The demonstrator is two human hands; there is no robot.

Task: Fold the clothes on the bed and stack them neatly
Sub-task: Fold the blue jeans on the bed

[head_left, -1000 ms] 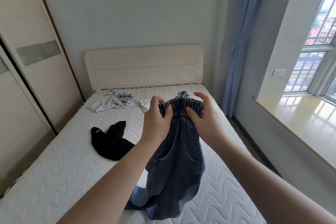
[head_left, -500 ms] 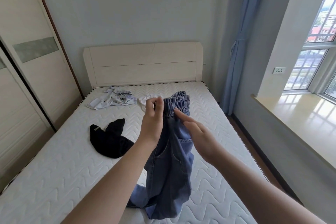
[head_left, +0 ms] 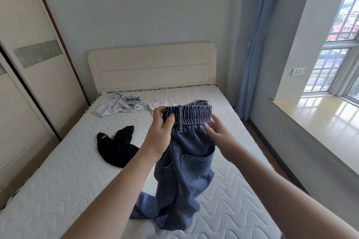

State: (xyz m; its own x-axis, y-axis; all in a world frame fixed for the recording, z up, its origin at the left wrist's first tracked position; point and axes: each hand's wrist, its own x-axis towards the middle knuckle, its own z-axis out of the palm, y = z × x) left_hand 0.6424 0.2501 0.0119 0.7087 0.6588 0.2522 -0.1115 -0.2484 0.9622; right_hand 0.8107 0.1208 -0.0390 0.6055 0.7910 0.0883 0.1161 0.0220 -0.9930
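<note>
Four garments were on or over the bed (head_left: pixel 58 190): one pair of blue jeans (head_left: pixel 184 170) held up in front of the person, one black garment (head_left: pixel 116 149) crumpled on the left half of the mattress, one pale striped garment (head_left: pixel 120 105) bunched near the headboard (head_left: pixel 151 68), and one white garment (head_left: pixel 159 105) just beside it, partly hidden behind the jeans' waistband. The jeans hung by their gathered elastic waistband, with one back pocket facing the camera and the legs trailing down until their ends lay on the mattress. The left hand (head_left: pixel 160 132) gripped the left end of the waistband, its thumb pressed on the front and its fingers curled over the top edge. The right hand (head_left: pixel 217 134) was at the waistband's right end with its fingers loosely spread and slightly bent, the tips touching the denim just under the elastic; it did not plainly pinch the cloth. A small light tag showed on the black garment, too small to read. No writing could be read anywhere on the clothes. One blue curtain (head_left: pixel 254 44) hung right of the headboard, and one wall socket (head_left: pixel 297 71) sat beside the window (head_left: pixel 338 44).
</note>
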